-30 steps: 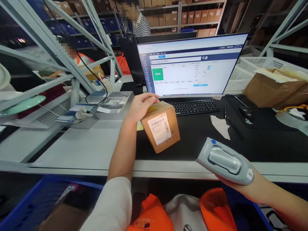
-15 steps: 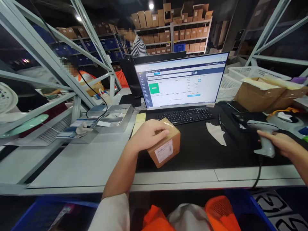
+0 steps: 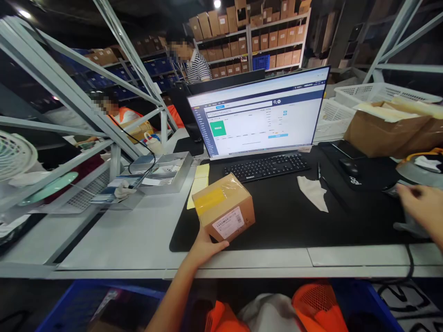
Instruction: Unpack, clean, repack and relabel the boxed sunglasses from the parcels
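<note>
My left hand [image 3: 205,250] grips a small cardboard box [image 3: 245,199] from its lower left corner, thumb along the bottom edge and the other fingers mostly hidden. The box is tilted over the black desk mat [image 3: 277,226], with yellow tape on top and a white printed label [image 3: 228,223] facing me. At the right edge my right hand [image 3: 420,205] is closed around a grey corded barcode scanner [image 3: 410,223], which is partly hidden and blurred. The scanner's cord hangs over the desk's front edge.
A monitor [image 3: 256,120] and keyboard [image 3: 268,167] stand behind the box. A torn white scrap [image 3: 313,192], a pen [image 3: 319,170] and a mouse [image 3: 349,167] lie on the mat. Grey trays [image 3: 166,173] are left; an open carton [image 3: 372,131] is right. Co-workers are beyond.
My left hand has shifted from the box's top to its lower left corner, uncovering the yellow tape. My right hand and the scanner have moved right.
</note>
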Tool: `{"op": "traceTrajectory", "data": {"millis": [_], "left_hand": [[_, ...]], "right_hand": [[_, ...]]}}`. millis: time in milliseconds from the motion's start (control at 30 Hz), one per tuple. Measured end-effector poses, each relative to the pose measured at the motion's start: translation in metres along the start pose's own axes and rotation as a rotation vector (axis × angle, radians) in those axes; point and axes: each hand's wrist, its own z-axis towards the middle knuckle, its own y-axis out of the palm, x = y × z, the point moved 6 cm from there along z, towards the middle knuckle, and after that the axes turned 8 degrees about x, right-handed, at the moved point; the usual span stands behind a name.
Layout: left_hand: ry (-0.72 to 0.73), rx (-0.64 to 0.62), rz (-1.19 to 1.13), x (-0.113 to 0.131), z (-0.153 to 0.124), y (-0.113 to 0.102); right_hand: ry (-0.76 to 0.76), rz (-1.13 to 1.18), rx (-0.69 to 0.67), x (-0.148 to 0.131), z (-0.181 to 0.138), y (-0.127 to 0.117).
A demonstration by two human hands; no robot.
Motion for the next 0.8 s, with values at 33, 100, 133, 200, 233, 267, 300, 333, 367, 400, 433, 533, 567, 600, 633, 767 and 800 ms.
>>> {"op": "traceTrajectory", "data": {"millis": [33,100,133,200,233,267,300,333,367,400,433,533,567,600,633,767,800], "left_hand": [[-0.046,-0.001,-0.03,0.0,0.001,0.003],[-0.072,0.083,-0.074,0.005,0.004,0.003],[-0.061,0.151,-0.096,0.009,0.004,0.001],[-0.037,0.265,-0.169,0.015,0.0,0.0],[-0.035,0.293,-0.226,0.016,-0.005,0.001],[-0.044,0.305,-0.296,0.017,-0.011,0.003],[-0.066,0.307,-0.375,0.016,-0.019,0.006],[-0.1,0.309,-0.455,0.015,-0.027,0.007],[-0.142,0.321,-0.533,0.013,-0.037,0.008],[-0.189,0.342,-0.605,0.011,-0.047,0.007],[-0.236,0.367,-0.671,0.009,-0.057,0.004],[-0.353,0.448,-0.806,0.004,-0.078,-0.01],[-0.384,0.472,-0.828,0.003,-0.081,-0.015],[-0.413,0.495,-0.84,0.003,-0.08,-0.019],[-0.438,0.515,-0.842,0.003,-0.077,-0.022],[-0.448,0.49,-0.811,0.015,-0.037,-0.011],[-0.425,0.452,-0.798,0.021,-0.025,-0.003]], "right_hand": [[-0.063,-0.037,-0.112,-0.038,-0.006,0.01],[-0.289,0.031,-0.322,-0.123,-0.025,0.037],[-0.368,0.067,-0.371,-0.161,-0.033,0.052],[-0.549,0.129,-0.453,-0.228,-0.052,0.086],[-0.593,0.147,-0.473,-0.253,-0.058,0.104],[-0.62,0.162,-0.48,-0.273,-0.063,0.12],[-0.648,0.177,-0.486,-0.29,-0.067,0.134],[-0.664,0.189,-0.486,-0.303,-0.069,0.147],[-0.675,0.2,-0.491,-0.314,-0.07,0.157],[-0.68,0.211,-0.499,-0.323,-0.071,0.165],[-0.679,0.223,-0.509,-0.33,-0.071,0.171],[-0.656,0.286,-0.52,-0.346,-0.079,0.173],[-0.65,0.319,-0.519,-0.351,-0.088,0.168],[-0.655,0.35,-0.519,-0.356,-0.1,0.161],[-0.667,0.409,-0.549,-0.361,-0.118,0.152],[-0.698,0.995,-1.063,-0.374,-0.218,0.106],[-0.657,1.109,-1.155,-0.374,-0.237,0.095]]}}
